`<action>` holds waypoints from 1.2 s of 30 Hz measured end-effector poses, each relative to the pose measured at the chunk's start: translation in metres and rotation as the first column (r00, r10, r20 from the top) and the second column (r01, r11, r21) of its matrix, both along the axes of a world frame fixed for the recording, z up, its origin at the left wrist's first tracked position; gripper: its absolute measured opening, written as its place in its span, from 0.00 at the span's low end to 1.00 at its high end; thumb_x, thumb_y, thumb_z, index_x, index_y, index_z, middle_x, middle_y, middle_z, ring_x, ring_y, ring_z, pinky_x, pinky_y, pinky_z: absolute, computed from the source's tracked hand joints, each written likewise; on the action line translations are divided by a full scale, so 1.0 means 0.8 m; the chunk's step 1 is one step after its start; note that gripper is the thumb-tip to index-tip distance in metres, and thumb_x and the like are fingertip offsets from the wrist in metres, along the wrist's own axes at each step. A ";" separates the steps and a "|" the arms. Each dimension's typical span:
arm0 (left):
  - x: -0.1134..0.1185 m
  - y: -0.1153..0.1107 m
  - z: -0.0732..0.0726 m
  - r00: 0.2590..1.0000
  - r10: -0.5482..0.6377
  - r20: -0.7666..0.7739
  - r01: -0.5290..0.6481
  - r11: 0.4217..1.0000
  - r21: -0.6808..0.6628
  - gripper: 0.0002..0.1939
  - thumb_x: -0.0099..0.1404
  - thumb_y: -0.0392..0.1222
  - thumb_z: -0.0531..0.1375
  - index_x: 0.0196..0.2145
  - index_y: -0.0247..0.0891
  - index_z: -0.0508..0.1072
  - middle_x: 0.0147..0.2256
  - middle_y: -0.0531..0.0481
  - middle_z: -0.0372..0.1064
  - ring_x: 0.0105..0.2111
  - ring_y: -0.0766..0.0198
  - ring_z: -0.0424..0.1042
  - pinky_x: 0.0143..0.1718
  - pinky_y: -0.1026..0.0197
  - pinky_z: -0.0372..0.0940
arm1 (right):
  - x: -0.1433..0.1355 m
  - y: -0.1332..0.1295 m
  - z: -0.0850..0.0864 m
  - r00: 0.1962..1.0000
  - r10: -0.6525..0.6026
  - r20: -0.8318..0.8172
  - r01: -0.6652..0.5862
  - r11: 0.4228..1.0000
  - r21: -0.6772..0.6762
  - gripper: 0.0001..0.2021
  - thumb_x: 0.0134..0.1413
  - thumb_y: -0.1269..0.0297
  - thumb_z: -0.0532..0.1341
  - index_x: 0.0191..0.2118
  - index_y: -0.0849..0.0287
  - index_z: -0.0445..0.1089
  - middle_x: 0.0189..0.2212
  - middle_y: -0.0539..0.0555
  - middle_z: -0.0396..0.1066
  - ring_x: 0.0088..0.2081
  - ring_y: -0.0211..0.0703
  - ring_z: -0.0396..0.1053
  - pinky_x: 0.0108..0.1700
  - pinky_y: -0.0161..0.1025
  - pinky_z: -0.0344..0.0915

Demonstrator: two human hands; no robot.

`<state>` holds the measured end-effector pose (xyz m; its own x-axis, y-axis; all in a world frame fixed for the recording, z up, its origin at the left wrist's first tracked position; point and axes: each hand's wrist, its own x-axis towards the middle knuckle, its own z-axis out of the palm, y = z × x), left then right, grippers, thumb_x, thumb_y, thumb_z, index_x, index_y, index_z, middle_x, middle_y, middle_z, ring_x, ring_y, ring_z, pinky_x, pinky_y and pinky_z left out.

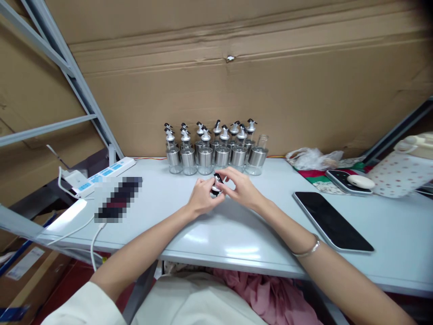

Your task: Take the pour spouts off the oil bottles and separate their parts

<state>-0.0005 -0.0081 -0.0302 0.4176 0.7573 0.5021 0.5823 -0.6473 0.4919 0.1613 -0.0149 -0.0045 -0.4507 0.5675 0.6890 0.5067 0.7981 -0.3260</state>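
While both hands meet just above the table (270,259), a small black-and-silver spout (216,182) sits between them, partly hidden by the fingers. The left hand (202,197) is closed about its lower part from the left; the right hand (241,186) pinches its upper part from the right with thumb and bent fingers, though how hard it presses cannot be told. Judged by look, the spout is light and stiff, its silver collar (214,188) smooth enough to turn or slip under a loose hold. Its thin black lever (219,177) is probably the weakest part, so the broad collar offers the surer purchase. Behind the grip stand upright glass bottles (205,157) with metal bands; behind and to its right, an uncapped bottle (258,156) presumably calls for gentler care, its neck being bare glass.
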 end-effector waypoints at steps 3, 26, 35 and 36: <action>0.002 0.001 -0.002 0.996 -0.024 0.082 0.035 0.991 -0.132 0.11 0.55 0.44 0.58 0.23 0.37 0.62 0.20 0.56 0.60 0.23 0.68 0.60 0.31 0.63 0.55 | 0.003 0.005 -0.004 0.993 -0.034 0.111 0.026 0.997 0.068 0.14 0.62 0.59 0.52 0.47 0.61 0.65 0.36 0.59 0.69 0.36 0.43 0.68 0.39 0.39 0.66; -0.003 -0.006 0.005 0.933 -0.252 -0.256 0.266 0.964 0.020 0.16 0.62 0.52 0.57 0.26 0.37 0.64 0.23 0.52 0.64 0.25 0.66 0.63 0.34 0.63 0.59 | 0.010 -0.001 0.014 0.961 -0.198 -0.193 0.239 0.946 0.221 0.18 0.66 0.63 0.43 0.28 0.58 0.65 0.23 0.53 0.66 0.26 0.38 0.64 0.31 0.35 0.60; -0.021 0.016 0.007 0.953 -0.202 -0.228 0.214 0.977 0.028 0.19 0.61 0.57 0.55 0.24 0.37 0.65 0.19 0.54 0.62 0.22 0.67 0.61 0.35 0.62 0.58 | 0.040 0.046 -0.017 0.931 -0.357 0.074 0.364 0.914 -0.179 0.07 0.53 0.70 0.56 0.30 0.60 0.71 0.28 0.55 0.72 0.29 0.41 0.67 0.34 0.37 0.61; -0.021 0.016 0.007 0.956 -0.194 -0.219 0.205 0.978 0.028 0.19 0.61 0.57 0.55 0.24 0.37 0.65 0.20 0.54 0.62 0.22 0.67 0.61 0.35 0.63 0.58 | 0.042 0.049 -0.021 0.926 -0.363 0.101 0.376 0.907 -0.190 0.06 0.52 0.71 0.57 0.30 0.60 0.71 0.28 0.55 0.72 0.29 0.41 0.67 0.34 0.37 0.61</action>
